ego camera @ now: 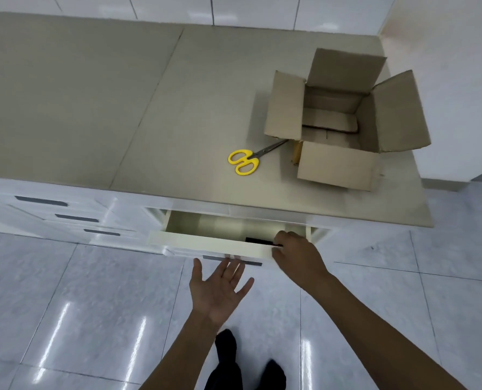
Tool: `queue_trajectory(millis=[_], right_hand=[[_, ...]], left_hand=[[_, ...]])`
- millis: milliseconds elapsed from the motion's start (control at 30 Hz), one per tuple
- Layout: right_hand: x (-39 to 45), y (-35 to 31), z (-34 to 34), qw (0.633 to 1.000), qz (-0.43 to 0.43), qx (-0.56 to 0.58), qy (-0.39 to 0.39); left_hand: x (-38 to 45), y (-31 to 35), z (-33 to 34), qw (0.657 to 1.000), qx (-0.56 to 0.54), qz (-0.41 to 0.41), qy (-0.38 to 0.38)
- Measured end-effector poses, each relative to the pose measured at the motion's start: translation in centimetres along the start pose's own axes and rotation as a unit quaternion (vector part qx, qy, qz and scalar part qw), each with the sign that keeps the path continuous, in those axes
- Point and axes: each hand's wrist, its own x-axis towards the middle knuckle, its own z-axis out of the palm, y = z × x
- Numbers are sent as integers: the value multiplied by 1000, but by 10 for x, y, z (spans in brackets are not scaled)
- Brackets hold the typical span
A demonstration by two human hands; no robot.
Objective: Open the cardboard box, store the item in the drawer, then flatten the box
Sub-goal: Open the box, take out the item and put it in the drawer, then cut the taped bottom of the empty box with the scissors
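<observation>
An open cardboard box (pixel 335 164) stands on the counter at the right, all of its top flaps spread, with only loose cardboard showing inside. Below the counter edge a cream drawer (pixel 206 243) is pulled partly out. A dark flat item (pixel 258 240) lies inside the drawer at its right end, mostly hidden by the front panel. My right hand (pixel 296 256) reaches over that panel with its fingers closed on the item. My left hand (pixel 220 288) is open, palm up, fingertips at the underside of the drawer front.
Yellow-handled scissors (pixel 244 161) lie on the grey counter (pixel 93 108) just left of the box. More white drawers (pixel 76 218) with dark handles sit to the left. A white wall (pixel 459 94) rises right of the box. A glossy tiled floor lies below, where my dark shoes show.
</observation>
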Motion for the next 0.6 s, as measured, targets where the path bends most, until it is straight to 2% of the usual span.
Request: queue_trajectory(millis=[133,200,267,333,433,500,533,600], right_hand=[[-19,-14,-23,991,-97,-48,83],[-27,-21,-35,991,-104,-27,86],[-33,-23,-48,993,-69,38,90],[-34,-24,-65,982,2,159,105],[-29,-21,-94,913,111,372,124],[-26,-18,-114,878,147,438,126],[-26,-17,-119,877,148,439,128],[-28,-18,-127,879,133,432,152]], left_hand=[[22,0,39,1000,12,22,-2],[37,-2,55,999,16,31,10],[45,-2,70,998,46,37,22],[51,6,80,994,98,38,34],[44,30,90,981,190,6,32],[26,47,96,949,310,-44,25],[16,53,97,920,385,-68,31],[-8,63,107,825,553,-102,54]])
